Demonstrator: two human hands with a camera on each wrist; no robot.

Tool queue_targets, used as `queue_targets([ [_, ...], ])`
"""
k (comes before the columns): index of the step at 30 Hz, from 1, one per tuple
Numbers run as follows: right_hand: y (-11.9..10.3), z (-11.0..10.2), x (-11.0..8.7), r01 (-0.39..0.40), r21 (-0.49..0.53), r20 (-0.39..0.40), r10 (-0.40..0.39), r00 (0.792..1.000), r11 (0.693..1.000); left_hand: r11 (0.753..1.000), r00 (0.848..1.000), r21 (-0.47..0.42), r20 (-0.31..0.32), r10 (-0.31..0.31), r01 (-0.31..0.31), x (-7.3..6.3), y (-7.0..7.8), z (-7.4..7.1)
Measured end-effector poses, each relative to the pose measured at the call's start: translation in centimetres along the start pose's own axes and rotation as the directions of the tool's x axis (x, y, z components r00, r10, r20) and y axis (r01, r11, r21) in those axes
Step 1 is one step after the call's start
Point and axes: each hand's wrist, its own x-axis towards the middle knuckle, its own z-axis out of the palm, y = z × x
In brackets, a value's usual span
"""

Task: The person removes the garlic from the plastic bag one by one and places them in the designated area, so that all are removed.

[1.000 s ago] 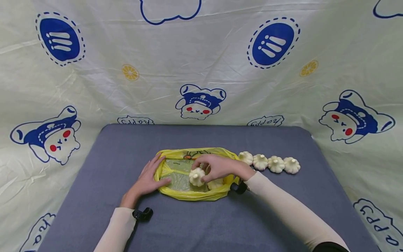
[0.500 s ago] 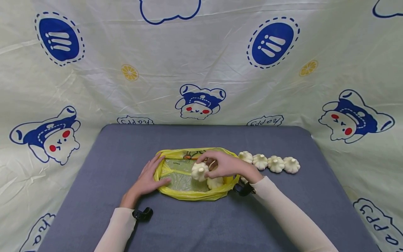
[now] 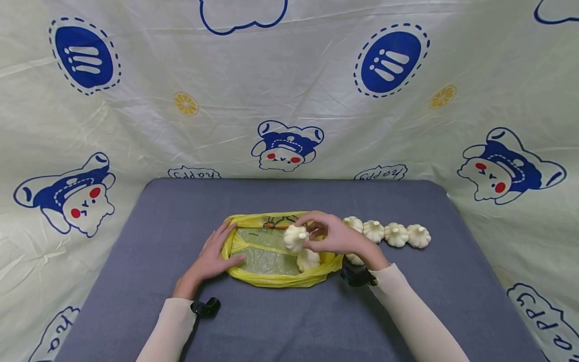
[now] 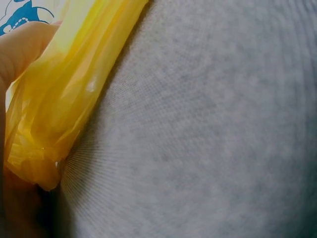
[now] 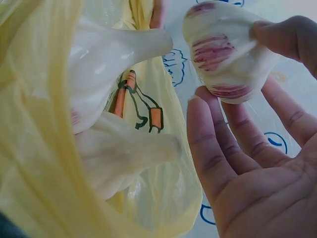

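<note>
My right hand (image 3: 336, 235) pinches a white garlic bulb (image 3: 296, 238) between thumb and fingertips, above the right half of a yellow plastic bag (image 3: 280, 281). In the right wrist view, purple streaks show on the held bulb (image 5: 228, 54). Inside the bag sits another garlic bulb (image 3: 308, 262); the right wrist view reveals two there, an upper bulb (image 5: 96, 69) and a lower bulb (image 5: 121, 156). At the bag's left end my left hand (image 3: 209, 257) holds the rim, its thumb reaching over into the mouth. The left wrist view mostly hides its fingers behind yellow plastic.
A row of several garlic bulbs (image 3: 396, 235) lies right of the bag. One more bulb (image 3: 355, 259) shows partly beside my right wrist. Everything rests on a grey-blue cloth-covered table (image 3: 280, 327), with a printed curtain (image 3: 226, 65) behind it.
My right hand has lifted the garlic bulb up and to the right, uncovering more of the bulb inside the bag. The left hand and the bag stay in place.
</note>
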Motion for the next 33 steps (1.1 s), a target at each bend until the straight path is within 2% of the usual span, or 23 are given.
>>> queue_targets([
  [6,0.5,-0.3,-1.3,-0.007,0.020,-0.082,0.009,0.997,1.000,1.000,1.000,-0.007,0.007,-0.014,0.014,0.0,0.0,0.1],
  [13,0.5,-0.9,-3.2,0.035,0.037,-0.169,-0.028,0.985,0.999,1.000,1.000,-0.010,0.005,-0.016,0.016,0.0,0.2,0.1],
  [25,1.2,-2.3,-7.1,0.059,0.058,-0.310,-0.038,0.950,0.997,1.000,1.000,-0.002,0.003,-0.017,0.017,0.1,0.2,0.1],
  [33,1.4,-3.2,-9.3,0.039,0.039,-0.373,-0.022,0.928,0.998,1.000,1.000,-0.002,-0.004,-0.009,0.009,0.0,0.1,0.1],
])
